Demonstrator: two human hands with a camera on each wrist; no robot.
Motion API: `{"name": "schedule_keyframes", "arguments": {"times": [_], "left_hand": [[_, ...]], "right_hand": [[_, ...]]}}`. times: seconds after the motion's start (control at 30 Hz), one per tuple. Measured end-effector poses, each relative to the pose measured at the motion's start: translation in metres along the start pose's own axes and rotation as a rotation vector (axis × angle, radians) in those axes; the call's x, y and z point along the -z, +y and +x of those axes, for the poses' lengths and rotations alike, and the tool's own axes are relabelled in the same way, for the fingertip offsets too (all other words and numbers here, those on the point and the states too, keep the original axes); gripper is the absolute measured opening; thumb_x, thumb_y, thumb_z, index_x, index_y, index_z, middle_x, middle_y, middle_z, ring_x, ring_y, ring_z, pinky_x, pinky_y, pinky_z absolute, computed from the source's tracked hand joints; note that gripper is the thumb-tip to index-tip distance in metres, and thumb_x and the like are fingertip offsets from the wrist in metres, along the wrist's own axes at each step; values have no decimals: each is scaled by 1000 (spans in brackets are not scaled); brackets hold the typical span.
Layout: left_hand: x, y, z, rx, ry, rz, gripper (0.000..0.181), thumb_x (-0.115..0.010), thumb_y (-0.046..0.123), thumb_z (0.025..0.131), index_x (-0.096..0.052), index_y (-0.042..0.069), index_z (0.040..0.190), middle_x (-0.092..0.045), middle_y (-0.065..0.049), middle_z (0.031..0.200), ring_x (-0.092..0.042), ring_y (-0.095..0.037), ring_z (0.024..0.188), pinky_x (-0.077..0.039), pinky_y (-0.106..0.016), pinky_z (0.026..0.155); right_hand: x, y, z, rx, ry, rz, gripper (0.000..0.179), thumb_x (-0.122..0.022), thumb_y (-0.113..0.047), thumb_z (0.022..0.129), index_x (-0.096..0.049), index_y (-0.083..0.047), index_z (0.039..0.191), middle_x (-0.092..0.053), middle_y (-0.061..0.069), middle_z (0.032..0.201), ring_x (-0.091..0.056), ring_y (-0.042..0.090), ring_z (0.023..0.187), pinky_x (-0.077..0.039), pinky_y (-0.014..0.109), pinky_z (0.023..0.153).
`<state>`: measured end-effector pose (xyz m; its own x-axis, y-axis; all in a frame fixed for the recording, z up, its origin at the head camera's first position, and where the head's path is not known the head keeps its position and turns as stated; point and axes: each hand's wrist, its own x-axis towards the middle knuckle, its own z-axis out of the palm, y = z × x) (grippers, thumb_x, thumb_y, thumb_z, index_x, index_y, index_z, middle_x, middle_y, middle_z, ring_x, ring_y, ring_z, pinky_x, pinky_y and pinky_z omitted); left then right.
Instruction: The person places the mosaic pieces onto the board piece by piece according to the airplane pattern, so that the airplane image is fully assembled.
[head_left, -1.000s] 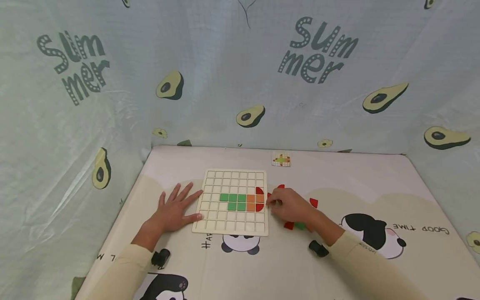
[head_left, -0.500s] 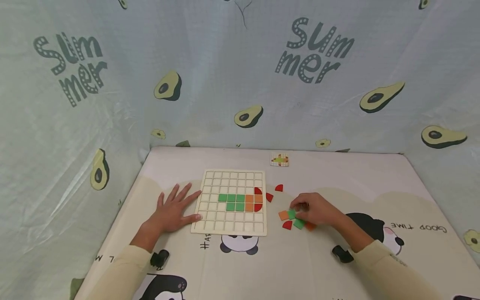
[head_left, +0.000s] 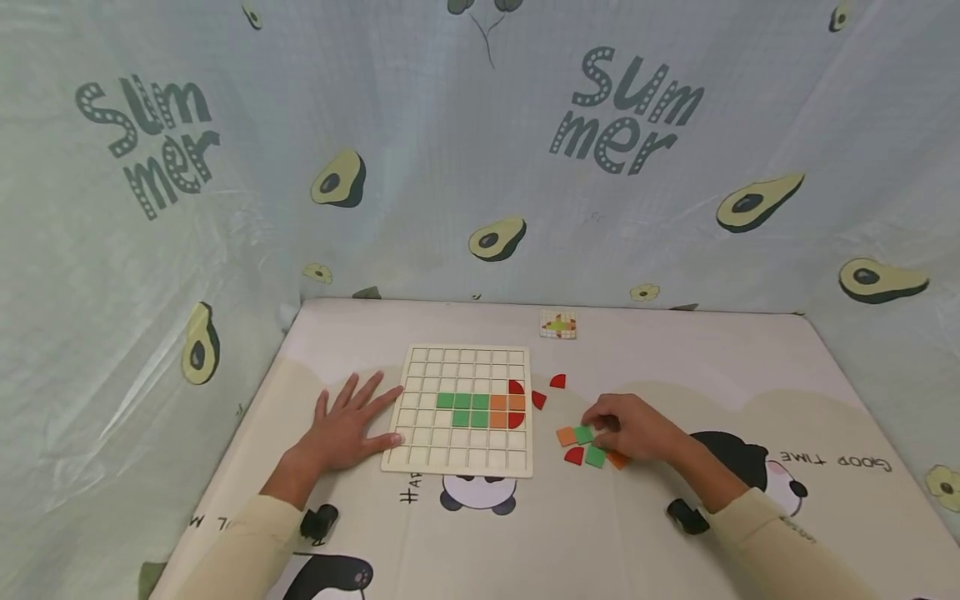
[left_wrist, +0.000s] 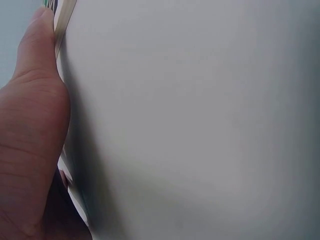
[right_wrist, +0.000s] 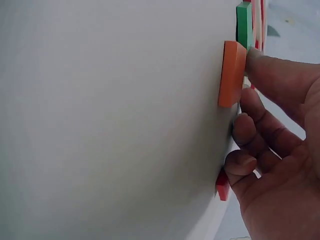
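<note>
My left hand (head_left: 345,429) lies flat with fingers spread, its index finger and thumb touching the left edge of a square wooden grid board (head_left: 476,362). Green and orange square tiles and two red quarter-round tiles fill cells in the board's middle and right. To the right of the board, my right hand (head_left: 637,425) bends over a small pile of tiles. Its thumb and index fingertips are at a green tile (head_left: 583,434); I cannot tell whether they pinch one. In the right wrist view an orange tile (right_wrist: 232,75) lies close by the thumb.
Two red quarter-round tiles (head_left: 558,381) lie between board and pile. A small pattern card (head_left: 558,325) is behind the board. Near the right hand are another orange tile (head_left: 566,437) and a red tile (head_left: 573,455). Printed cloth walls the table's far side.
My right hand has moved from the board's right edge rightward to the tile pile and stays there over the last half second. The left hand keeps its place at the board.
</note>
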<state>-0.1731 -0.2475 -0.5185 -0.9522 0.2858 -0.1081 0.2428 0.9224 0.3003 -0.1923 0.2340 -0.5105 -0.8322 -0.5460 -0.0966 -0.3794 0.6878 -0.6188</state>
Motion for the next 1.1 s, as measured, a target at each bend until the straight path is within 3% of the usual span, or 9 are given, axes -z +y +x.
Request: {"name": "schedule_keyframes", "arguments": {"times": [0.37,1.1], "left_hand": [[-1,0,4,-11,6,8,78,-65,63,94,-41,28,160,-23,-12,175,-14,-51,160,-8,-82,118],[2,1,-1,-10,7,4,77,-66,60,94,-42,27,160,-24,-13,174,-14,-51,159,-8,-83,117]], "right_hand": [[-1,0,3,-46,-14,-6,14,-79,-13,89,-72,-7,100,-58,-7,80,-51,6,75,-47,21,67],[-6,-20,17,-16,43,6,12,-81,-16,87,-73,-13,96,-56,-9,76,-53,9,76,-46,19,64]]}}
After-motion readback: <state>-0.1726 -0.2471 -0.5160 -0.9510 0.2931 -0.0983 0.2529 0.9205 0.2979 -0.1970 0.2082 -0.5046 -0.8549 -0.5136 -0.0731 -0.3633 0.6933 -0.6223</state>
